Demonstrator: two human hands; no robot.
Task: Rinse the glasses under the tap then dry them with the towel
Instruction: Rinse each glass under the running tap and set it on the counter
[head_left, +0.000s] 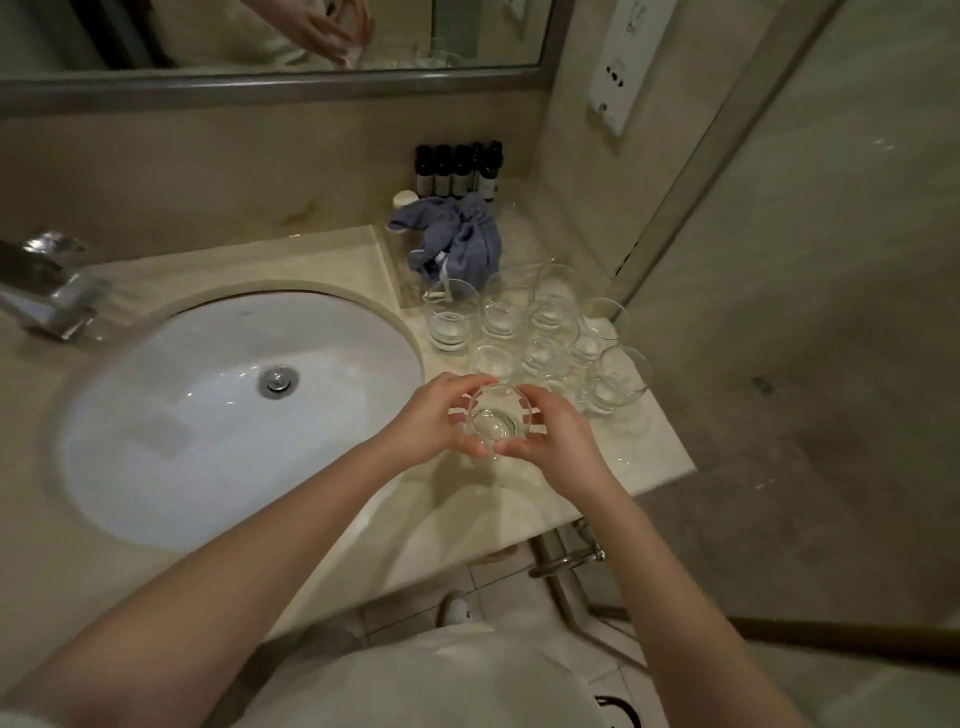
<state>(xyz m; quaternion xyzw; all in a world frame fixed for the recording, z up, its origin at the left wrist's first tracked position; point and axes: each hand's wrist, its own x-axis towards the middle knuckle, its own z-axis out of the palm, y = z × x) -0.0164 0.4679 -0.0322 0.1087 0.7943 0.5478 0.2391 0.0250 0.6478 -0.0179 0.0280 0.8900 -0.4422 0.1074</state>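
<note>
We held one glass (493, 422) centre frame, both hands wrapped round it: left hand (434, 415) & right hand (563, 434) curled tight, just above the surface (639, 457), right of the sink (156, 467); towel (457, 239) sat behind the other glasses (540, 327).

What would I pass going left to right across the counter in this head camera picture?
Tap → sink → left hand → held glass → right hand → rightmost glass.
</note>
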